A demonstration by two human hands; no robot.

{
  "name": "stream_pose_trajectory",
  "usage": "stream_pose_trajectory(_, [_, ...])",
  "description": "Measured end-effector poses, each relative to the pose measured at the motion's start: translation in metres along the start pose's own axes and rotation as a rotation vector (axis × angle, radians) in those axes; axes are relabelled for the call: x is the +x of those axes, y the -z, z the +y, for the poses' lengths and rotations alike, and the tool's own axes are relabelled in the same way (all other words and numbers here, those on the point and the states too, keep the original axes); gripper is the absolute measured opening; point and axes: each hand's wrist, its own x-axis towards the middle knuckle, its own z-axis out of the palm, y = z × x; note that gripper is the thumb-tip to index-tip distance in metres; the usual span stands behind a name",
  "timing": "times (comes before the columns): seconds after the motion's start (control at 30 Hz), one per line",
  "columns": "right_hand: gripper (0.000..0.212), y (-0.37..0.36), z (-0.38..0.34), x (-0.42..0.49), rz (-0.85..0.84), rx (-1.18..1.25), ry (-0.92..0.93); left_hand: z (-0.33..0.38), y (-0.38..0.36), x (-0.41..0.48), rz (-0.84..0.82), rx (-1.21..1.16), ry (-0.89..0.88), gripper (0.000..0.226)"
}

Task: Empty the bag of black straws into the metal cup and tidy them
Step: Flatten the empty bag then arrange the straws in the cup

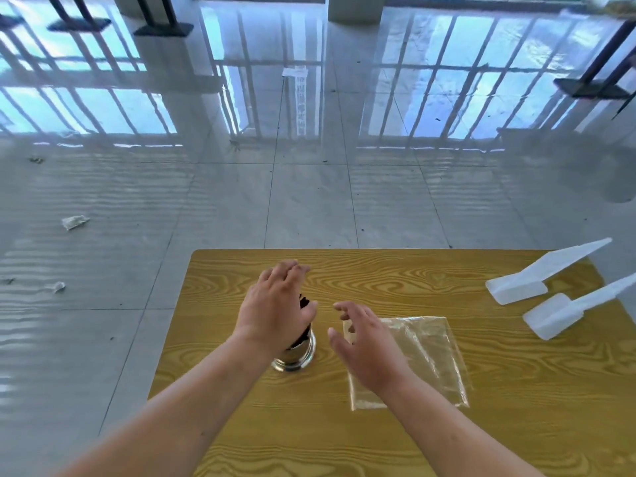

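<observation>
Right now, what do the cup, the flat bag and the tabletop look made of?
Metal cup: polished metal, mirror-like reflections on its base. Bag: thin clear plastic film, glossy creases, wood showing through. Table: yellowish wood grain, likely a printed laminate.

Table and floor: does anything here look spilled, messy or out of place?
No straws lie loose on the table; they stand in the metal cup under the left hand. The empty bag lies flat beside it. Crumpled scraps litter the floor on the left.
</observation>
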Motion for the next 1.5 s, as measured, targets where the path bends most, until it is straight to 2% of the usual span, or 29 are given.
stream_pose_trajectory(0.17, [0.051, -0.010, -0.020, 0.018, -0.063, 0.188, -0.152, -0.029, 0.014, 0.019, -0.257, -0.081, 0.247, 0.092])
stream_pose_trajectory(0.23, [0.043, -0.014, -0.025, 0.025, -0.076, 0.211, -0.184, -0.034, 0.013, 0.023, -0.341, -0.088, 0.262, 0.089])
stream_pose_trajectory(0.37, [0.028, -0.020, -0.033, 0.036, -0.112, 0.220, -0.211, -0.039, 0.007, 0.021, -0.389, -0.128, 0.265, 0.069])
stream_pose_trajectory(0.57, [0.021, -0.026, -0.043, 0.042, -0.111, 0.155, -0.174, -0.047, -0.001, 0.012, -0.319, -0.149, 0.235, 0.021])
stream_pose_trajectory(0.7, [0.019, -0.026, -0.048, 0.044, -0.084, 0.138, -0.156, -0.052, 0.001, 0.011, -0.276, -0.126, 0.195, 0.007])
stream_pose_trajectory(1.03, [0.015, -0.009, -0.054, 0.056, -0.095, 0.048, -0.092, -0.054, 0.010, 0.025, -0.228, -0.033, 0.126, 0.013])
stream_pose_trajectory(1.33, [0.009, 0.003, -0.063, 0.055, -0.052, 0.106, -0.097, -0.055, 0.025, 0.027, -0.143, -0.160, 0.135, 0.016])
stream_pose_trajectory(1.5, [0.008, 0.009, -0.069, 0.055, -0.022, 0.228, -0.078, -0.053, 0.045, 0.026, -0.021, -0.261, 0.124, 0.019])
